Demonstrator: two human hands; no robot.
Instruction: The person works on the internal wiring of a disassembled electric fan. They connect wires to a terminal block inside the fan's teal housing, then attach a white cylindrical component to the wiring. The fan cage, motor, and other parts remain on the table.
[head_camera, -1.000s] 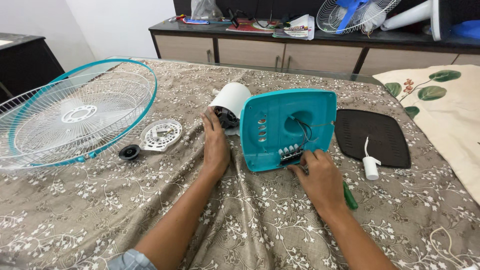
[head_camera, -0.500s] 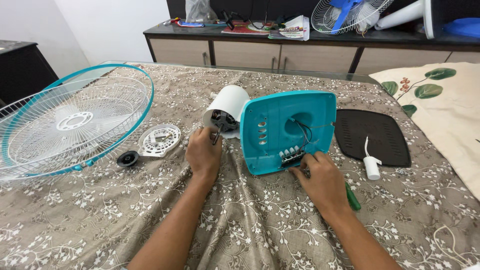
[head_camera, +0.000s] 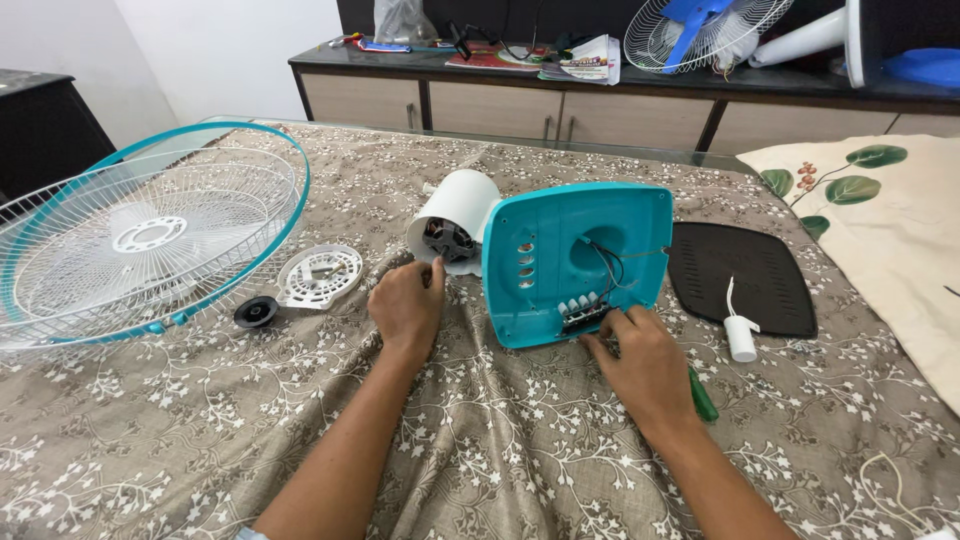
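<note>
Nearest, two hands are seen on the patterned worktop: the right hand, its grip closed on a green-handled screwdriver, is laid against one teal fan base; the left hand, fingers curled loosely, touches one white motor housing. Beyond lie one black plate, one white disc, one black knob and one fan grille.
</note>
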